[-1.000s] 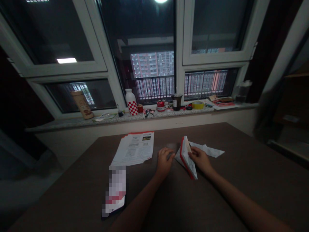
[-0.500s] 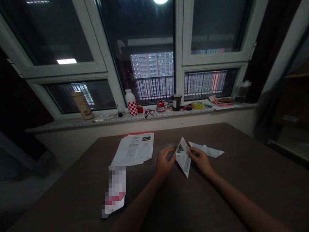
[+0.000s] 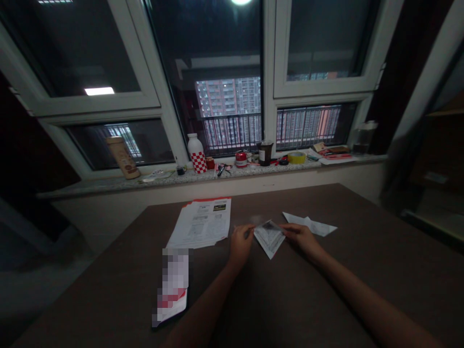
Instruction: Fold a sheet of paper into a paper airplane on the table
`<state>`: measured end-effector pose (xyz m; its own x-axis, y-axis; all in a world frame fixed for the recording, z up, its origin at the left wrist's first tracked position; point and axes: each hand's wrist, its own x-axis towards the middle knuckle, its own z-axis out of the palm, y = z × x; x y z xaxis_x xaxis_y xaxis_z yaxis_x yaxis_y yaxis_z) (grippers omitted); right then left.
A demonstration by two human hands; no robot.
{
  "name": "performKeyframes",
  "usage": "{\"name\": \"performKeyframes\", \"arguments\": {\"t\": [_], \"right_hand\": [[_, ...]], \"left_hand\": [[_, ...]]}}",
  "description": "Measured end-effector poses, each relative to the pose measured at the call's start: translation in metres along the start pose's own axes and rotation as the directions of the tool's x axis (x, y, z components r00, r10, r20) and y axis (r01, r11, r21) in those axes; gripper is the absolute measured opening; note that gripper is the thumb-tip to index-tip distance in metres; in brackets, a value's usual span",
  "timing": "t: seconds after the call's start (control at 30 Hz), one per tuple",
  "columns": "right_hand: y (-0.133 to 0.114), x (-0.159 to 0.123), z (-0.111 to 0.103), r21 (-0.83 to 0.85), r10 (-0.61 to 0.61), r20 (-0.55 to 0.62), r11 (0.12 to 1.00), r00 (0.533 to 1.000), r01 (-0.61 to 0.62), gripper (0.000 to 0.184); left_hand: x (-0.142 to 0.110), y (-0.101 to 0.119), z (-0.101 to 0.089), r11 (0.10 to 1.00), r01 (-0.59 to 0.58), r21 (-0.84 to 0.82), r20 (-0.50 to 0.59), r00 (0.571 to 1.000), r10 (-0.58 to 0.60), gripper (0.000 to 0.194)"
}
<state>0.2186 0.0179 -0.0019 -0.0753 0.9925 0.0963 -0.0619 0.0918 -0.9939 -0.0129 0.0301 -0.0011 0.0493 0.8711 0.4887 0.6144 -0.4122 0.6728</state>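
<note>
1. White folded paper (image 3: 270, 239) is being pinched at its left corner by the left hand (image 3: 241, 246); the thumb and fingers are meeting at that corner.
2. The right hand (image 3: 300, 240) is clamping the opposite corner between thumb and fingers; the paper is spanning the gap between both hands, forming a diamond outline with one corner pointing toward the person; whether its underside is touching the table (image 3: 290, 299) cannot be told.
3. A second folded piece (image 3: 313, 225), pale and pointed at its ends, is lying on the table just beyond the right hand.
4. A stack of printed sheets (image 3: 203, 224), red along its far edge, is resting to the left of the left hand; nearer the person, a dark-edged flat object (image 3: 174, 316) is lying with its upper face blurred by pixelation.
5. Beyond the table, a speckled sill (image 3: 163, 181) is supporting, from left to right, a tan tumbler (image 3: 123, 157), a red-checked white bottle (image 3: 197, 154), a red container (image 3: 241, 158), a dark cup (image 3: 265, 153), a yellow tape roll (image 3: 296, 158) and a clear jug (image 3: 365, 137); behind these, window panes are showing a railing (image 3: 234, 133) and tall buildings (image 3: 230, 96).
</note>
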Motion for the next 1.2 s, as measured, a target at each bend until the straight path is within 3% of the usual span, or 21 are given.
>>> {"name": "performKeyframes", "arguments": {"t": [0.07,0.3,0.57,0.7,0.9,1.07,1.2], "right_hand": [[0.002,-0.001,0.000,0.046,0.040,-0.018,0.998,0.999,-0.039,0.038],[-0.001,-0.001,-0.001,-0.033,0.064,-0.133,0.997,0.989,-0.069,0.019],[-0.003,0.000,-0.001,-0.148,0.046,-0.170,0.986,0.984,-0.072,0.033],[-0.002,0.002,-0.001,-0.094,0.035,-0.213,0.994,0.977,-0.056,0.042],[-0.009,-0.004,0.000,0.003,0.140,-0.042,0.990,0.989,-0.139,0.053],[-0.008,-0.006,-0.004,-0.024,0.192,0.118,0.981,0.974,-0.191,0.040],[0.000,0.000,-0.007,0.004,0.186,0.111,0.982,0.976,-0.188,0.039]], "left_hand": [[0.000,-0.001,0.001,0.999,0.024,-0.024,0.013,1.000,-0.024,0.020],[0.002,0.004,-0.004,0.990,0.122,-0.069,0.053,0.992,-0.119,0.018],[0.001,0.006,-0.004,0.986,0.112,-0.120,0.051,0.993,-0.107,0.014],[0.000,0.007,-0.003,0.987,0.125,-0.102,0.053,0.991,-0.120,0.011],[0.001,0.006,-0.002,0.985,0.142,-0.094,0.045,0.989,-0.138,0.008],[0.001,0.009,-0.006,0.991,0.129,-0.028,0.066,0.990,-0.127,0.018],[0.001,0.011,-0.007,0.994,0.108,-0.017,0.068,0.992,-0.106,0.018]]}}
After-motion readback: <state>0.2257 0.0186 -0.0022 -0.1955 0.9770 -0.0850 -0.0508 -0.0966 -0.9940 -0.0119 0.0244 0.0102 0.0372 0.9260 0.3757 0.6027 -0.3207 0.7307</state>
